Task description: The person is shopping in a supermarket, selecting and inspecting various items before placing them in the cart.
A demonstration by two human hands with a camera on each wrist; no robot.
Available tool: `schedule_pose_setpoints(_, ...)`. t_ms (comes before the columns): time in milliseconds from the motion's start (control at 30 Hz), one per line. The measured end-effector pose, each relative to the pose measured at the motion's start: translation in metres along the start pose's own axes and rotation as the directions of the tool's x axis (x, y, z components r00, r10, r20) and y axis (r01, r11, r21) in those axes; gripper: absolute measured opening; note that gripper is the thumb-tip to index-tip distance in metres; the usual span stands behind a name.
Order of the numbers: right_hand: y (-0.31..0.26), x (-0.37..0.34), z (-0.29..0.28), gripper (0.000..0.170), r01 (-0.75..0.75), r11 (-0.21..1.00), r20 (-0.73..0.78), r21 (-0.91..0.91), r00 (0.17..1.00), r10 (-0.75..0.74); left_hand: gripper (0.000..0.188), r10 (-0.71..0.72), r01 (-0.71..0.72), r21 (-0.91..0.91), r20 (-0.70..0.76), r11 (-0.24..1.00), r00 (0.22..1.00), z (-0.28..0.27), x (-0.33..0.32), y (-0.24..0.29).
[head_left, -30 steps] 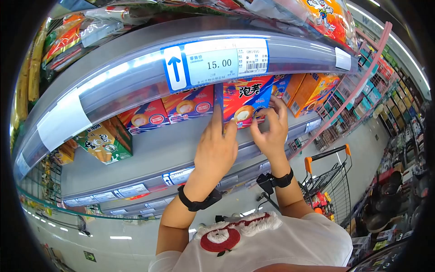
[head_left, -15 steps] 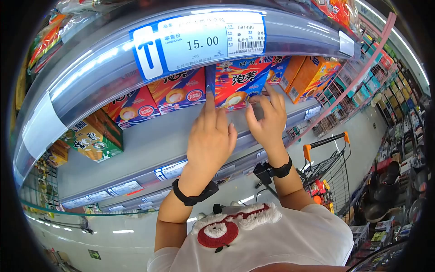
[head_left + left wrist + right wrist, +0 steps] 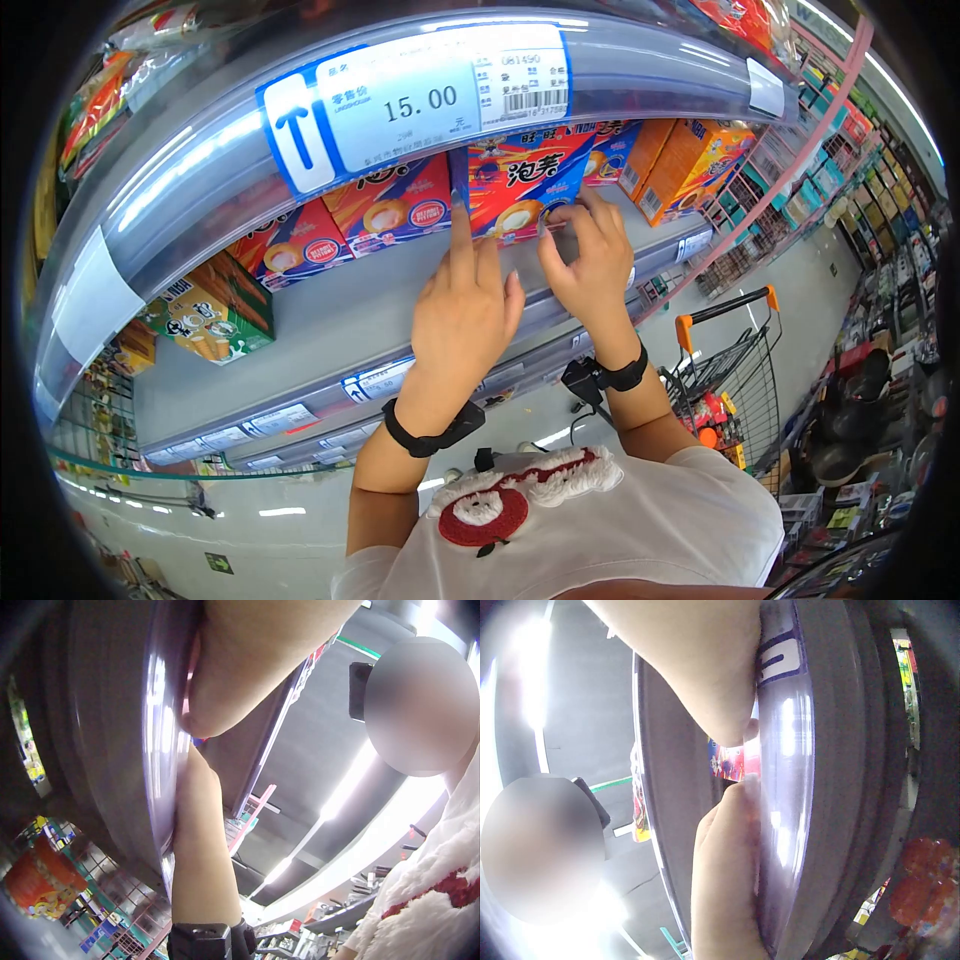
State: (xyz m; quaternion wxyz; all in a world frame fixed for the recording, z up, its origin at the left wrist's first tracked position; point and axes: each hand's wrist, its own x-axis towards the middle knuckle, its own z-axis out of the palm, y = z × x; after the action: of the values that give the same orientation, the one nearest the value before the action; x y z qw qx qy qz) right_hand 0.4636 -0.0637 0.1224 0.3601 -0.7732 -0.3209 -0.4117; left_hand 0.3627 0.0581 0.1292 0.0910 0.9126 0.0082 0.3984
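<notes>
A red and blue box of cream puffs (image 3: pixel 527 180) stands at the front of the shelf, in line with similar boxes. My left hand (image 3: pixel 462 310) is at its left side, the index finger straight along the box edge and the thumb apart from it. At the lower right corner, my right hand (image 3: pixel 590 262) holds the box with bent fingers, thumb near the front face. In the left wrist view, forearms and the shelf lip (image 3: pixel 161 742) fill much of the picture. The right wrist view shows a sliver of red and blue packaging (image 3: pixel 727 760) between the hands.
A shelf edge with a large price label (image 3: pixel 420 105) hangs over the boxes. Left of them is a green and tan box (image 3: pixel 215 315); orange boxes (image 3: pixel 690 175) stand to the right. A shopping cart (image 3: pixel 735 370) is at the right, beside a pink rack post (image 3: pixel 790 185).
The head view has shifted, so the price label appears larger and further left. My left thumb has moved down off the box front. Both hands stay at the same box.
</notes>
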Motion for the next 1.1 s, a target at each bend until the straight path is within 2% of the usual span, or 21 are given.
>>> schedule_pose_setpoints(133, 0.005, -0.001, 0.001, 0.02, 0.03, 0.999, 0.005, -0.014, 1.0, -0.03, 0.039, -0.021, 0.02, 0.025, 0.047, 0.999, 0.999, -0.004, 0.001, 0.004)
schedule_pose_setpoints(333, 0.003, 0.0, -0.005, 0.021, 0.003, 1.0, 0.017, 0.001, 1.0, -0.003, 0.045, 0.045, -0.046, 0.064, 0.025, 0.997, 0.999, 0.0, 0.001, 0.004)
schedule_pose_setpoints(467, 0.003, -0.001, -0.009, 0.022, -0.025, 0.999, 0.012, 0.03, 1.0, 0.024, 0.04, -0.05, 0.044, 0.07, 0.075, 0.997, 0.996, -0.003, 0.002, 0.013)
schedule_pose_setpoints(633, 0.007, -0.002, -0.013, 0.025, -0.001, 0.999, -0.023, 0.037, 1.0, 0.002, 0.037, -0.04, 0.035, 0.114, 0.04, 0.993, 0.998, 0.002, -0.001, 0.016)
schedule_pose_setpoints(767, 0.01, -0.004, -0.015, 0.027, 0.007, 0.998, -0.043, 0.056, 0.999, -0.004, 0.043, 0.016, -0.024, 0.178, 0.044, 0.984, 0.999, 0.003, 0.0, 0.017)
schedule_pose_setpoints(900, 0.01, -0.005, -0.016, 0.028, -0.017, 0.996, -0.007, 0.089, 1.0, 0.017, 0.045, -0.01, 0.0, 0.231, 0.043, 0.973, 0.999, 0.003, 0.0, 0.022)
schedule_pose_setpoints(1067, 0.016, -0.004, -0.021, 0.032, 0.019, 0.987, -0.05, 0.158, 0.999, -0.011, 0.049, -0.034, 0.031, 0.243, 0.009, 0.97, 0.999, 0.011, -0.002, 0.021)
schedule_pose_setpoints(1100, 0.017, -0.004, -0.022, 0.033, 0.023, 0.985, -0.06, 0.174, 0.998, -0.013, 0.055, 0.0, 0.001, 0.232, -0.006, 0.973, 1.0, 0.012, -0.002, 0.02)
